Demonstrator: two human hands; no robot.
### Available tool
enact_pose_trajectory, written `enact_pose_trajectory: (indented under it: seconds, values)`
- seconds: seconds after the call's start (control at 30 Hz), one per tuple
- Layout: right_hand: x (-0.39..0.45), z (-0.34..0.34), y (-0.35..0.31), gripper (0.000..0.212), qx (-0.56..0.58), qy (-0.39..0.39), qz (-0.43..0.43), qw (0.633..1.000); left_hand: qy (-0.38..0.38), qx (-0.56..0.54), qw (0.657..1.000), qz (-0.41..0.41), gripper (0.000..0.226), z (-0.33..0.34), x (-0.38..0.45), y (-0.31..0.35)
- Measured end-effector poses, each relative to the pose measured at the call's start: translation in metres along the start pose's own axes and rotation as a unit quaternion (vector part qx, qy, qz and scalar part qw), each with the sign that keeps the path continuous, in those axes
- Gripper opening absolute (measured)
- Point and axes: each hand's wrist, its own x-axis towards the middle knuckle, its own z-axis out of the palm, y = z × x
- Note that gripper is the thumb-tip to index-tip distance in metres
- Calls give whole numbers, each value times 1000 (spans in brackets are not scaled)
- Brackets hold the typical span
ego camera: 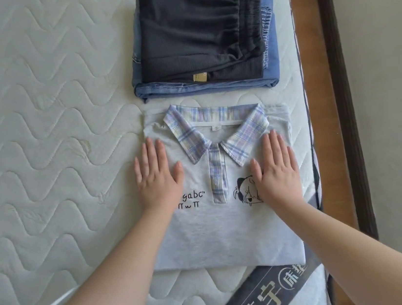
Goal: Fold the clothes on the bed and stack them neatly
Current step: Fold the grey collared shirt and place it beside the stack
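Observation:
A folded light grey polo shirt with a plaid collar lies flat on the quilted mattress, collar pointing away from me. My left hand rests flat on its left chest, fingers straight, partly covering black printed letters. My right hand lies flat on the right chest, half covering a black cartoon print. Just beyond the shirt sits a stack: dark folded trousers on top of folded blue denim.
The mattress's right edge runs close beside the shirt and stack, with a brown wooden bed frame and floor beyond it. A dark printed label strip crosses the mattress near me. Bare mattress stretches to the left.

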Motion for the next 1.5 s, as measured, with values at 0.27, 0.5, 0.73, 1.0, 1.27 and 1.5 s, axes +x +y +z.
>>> enact_pose_trajectory:
  seconds: [0.27, 0.5, 0.73, 1.0, 1.27, 1.5]
  values:
    - [39, 16, -7, 72, 6, 38, 67, 997, 37, -13, 999, 14, 69, 19, 41, 9]
    - [40, 19, -7, 75, -4, 35, 72, 997, 46, -18, 999, 19, 72, 22, 41, 11]
    - [42, 17, -6, 76, 7, 11, 62, 998, -1, 25, 999, 24, 74, 15, 43, 12]
    - [53, -79, 4, 60, 19, -290, -10, 957, -204, 15, 979, 8, 65, -63, 16, 24]
    - [-87, -226, -34, 41, -57, -211, -84, 972, -127, -42, 986, 100, 42, -209, -137, 30]
    - [-228, -317, -75, 41, -41, -83, -141, 986, 12, -27, 982, 187, 54, -318, -276, 10]
